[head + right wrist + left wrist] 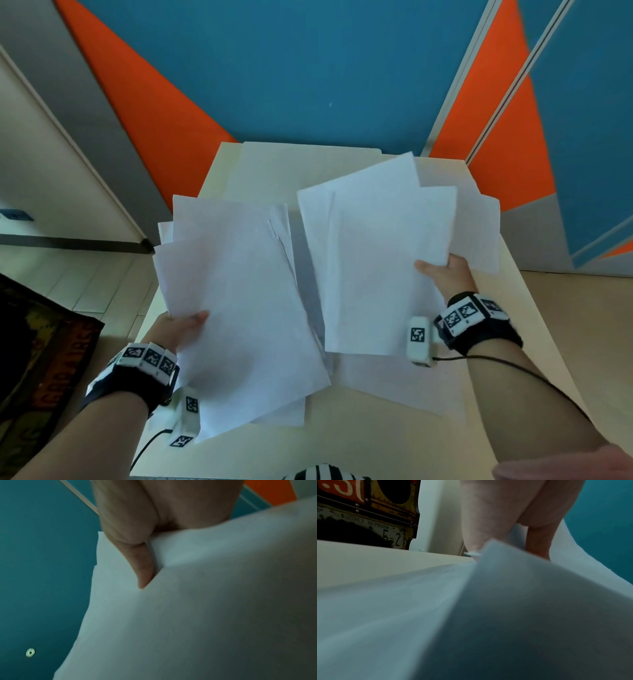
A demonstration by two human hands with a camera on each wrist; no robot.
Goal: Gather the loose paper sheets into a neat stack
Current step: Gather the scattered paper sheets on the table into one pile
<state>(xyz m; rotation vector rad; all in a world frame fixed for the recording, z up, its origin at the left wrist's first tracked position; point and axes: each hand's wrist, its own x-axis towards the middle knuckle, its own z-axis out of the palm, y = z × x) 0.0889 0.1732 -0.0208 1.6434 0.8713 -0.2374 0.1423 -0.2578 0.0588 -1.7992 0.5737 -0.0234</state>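
Two fanned bunches of white paper are lifted above a small cream table [534, 329]. My left hand [178, 329] pinches the left bunch of sheets [236, 308] at its near left edge, thumb on top. My right hand [445, 270] grips the right bunch of sheets [380, 260] at its right edge, thumb lying on the top sheet [205, 615]. In the left wrist view the fingers [488, 520] hold the bent paper [505, 601] from below. More loose sheets [301, 164] lie flat on the table under and behind both bunches.
A teal and orange wall [291, 68] rises right behind the table. A dark printed board [37, 363] leans at the left, on a light tiled floor [85, 274]. The table's near right corner [513, 445] is bare.
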